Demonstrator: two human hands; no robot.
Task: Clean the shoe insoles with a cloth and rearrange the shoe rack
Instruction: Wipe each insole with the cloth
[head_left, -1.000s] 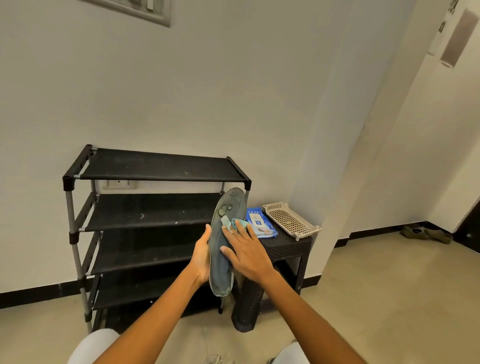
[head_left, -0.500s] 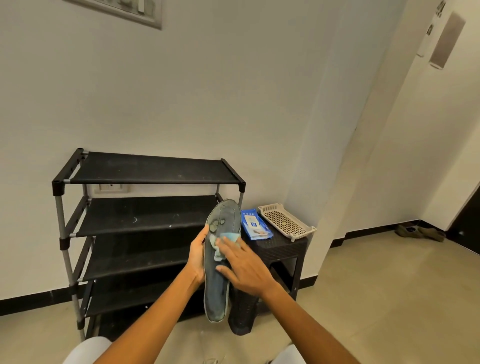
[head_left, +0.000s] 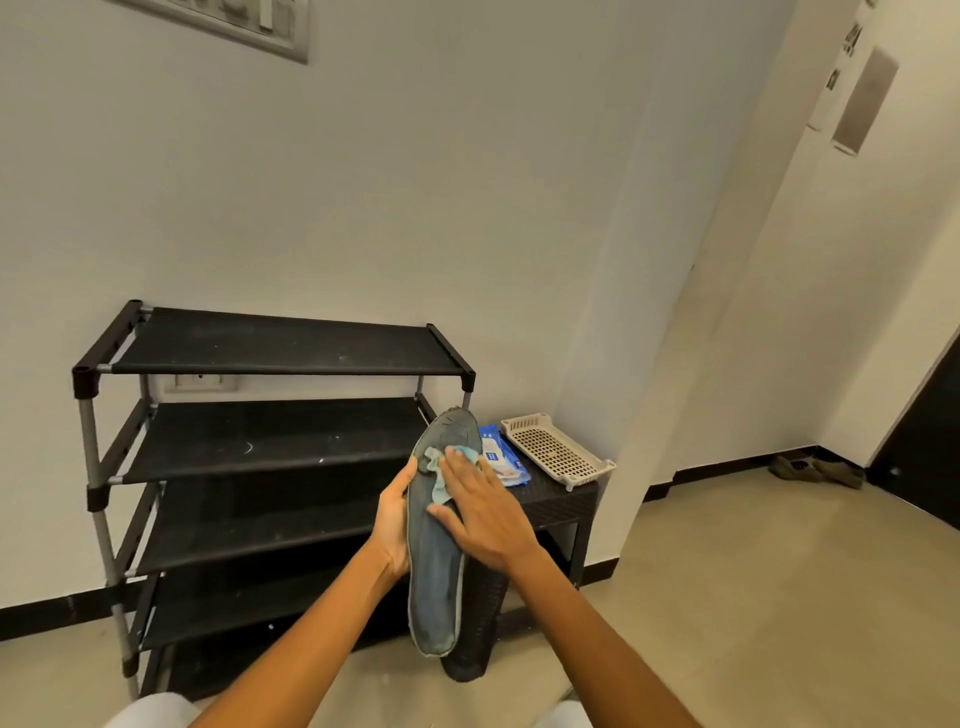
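Facing the bare shoe rack (head_left: 280, 353), we hold the insole (head_left: 436, 566) upright before it: left hand (head_left: 392, 525) grips its edge, right hand (head_left: 483, 512) presses the cloth (head_left: 436, 470) flat-fingered against it. Pressing harder could, we judge, fold the limp insole or slip the cloth.

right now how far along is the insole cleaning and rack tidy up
Done: nothing clearly finished. In hand: the left hand holds the grey-blue worn insole upright while the right hand presses a light blue cloth on its upper part. Left: rearranging; the black four-tier shoe rack holds no shoes in view.
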